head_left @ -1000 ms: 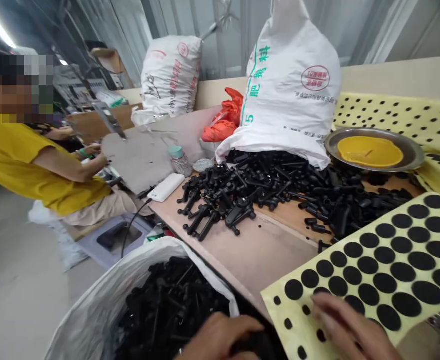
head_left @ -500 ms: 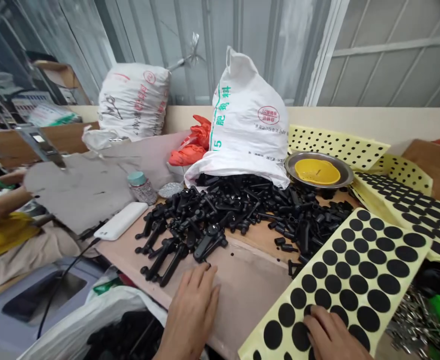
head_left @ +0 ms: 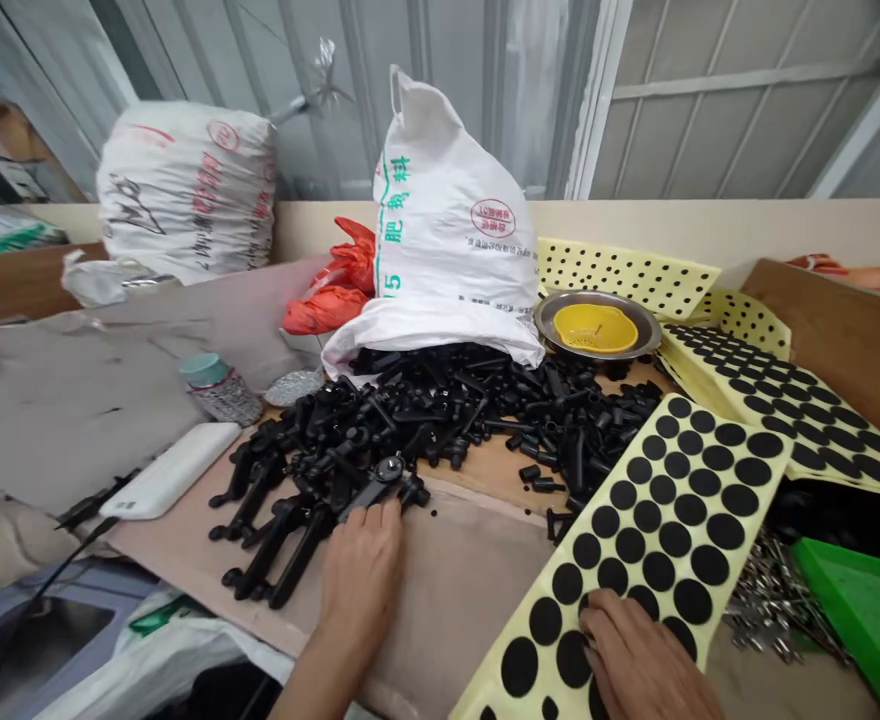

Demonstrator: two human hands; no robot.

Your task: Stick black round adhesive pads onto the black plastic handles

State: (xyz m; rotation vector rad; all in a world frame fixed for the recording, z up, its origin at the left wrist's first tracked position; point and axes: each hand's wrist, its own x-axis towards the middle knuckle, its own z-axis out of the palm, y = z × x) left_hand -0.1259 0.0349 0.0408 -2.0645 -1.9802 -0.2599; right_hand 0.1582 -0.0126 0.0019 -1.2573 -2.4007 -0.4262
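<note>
I'm keeping the left hand (head_left: pixel 357 590) low on the counter (head_left: pixel 470 590), its fingers (head_left: pixel 365 525) curling against the end of a black plastic lever (head_left: pixel 371 492) at the front edge of a heap of black plastic handles (head_left: pixel 440 420). I cannot tell whether they are gripping it. The right hand (head_left: pixel 639 665) is resting on a yellow sheet of round black pads (head_left: pixel 657 540), its fingers loosely curved and holding nothing I can see. Behind the heap, a white woven sack (head_left: pixel 440 230) is sitting with its mouth against the handles, and a steel bowl (head_left: pixel 597 312) is holding a yellow strainer (head_left: pixel 595 328). Loose metal screws (head_left: pixel 777 610) are lying just beside a green tray (head_left: pixel 867 620).
</note>
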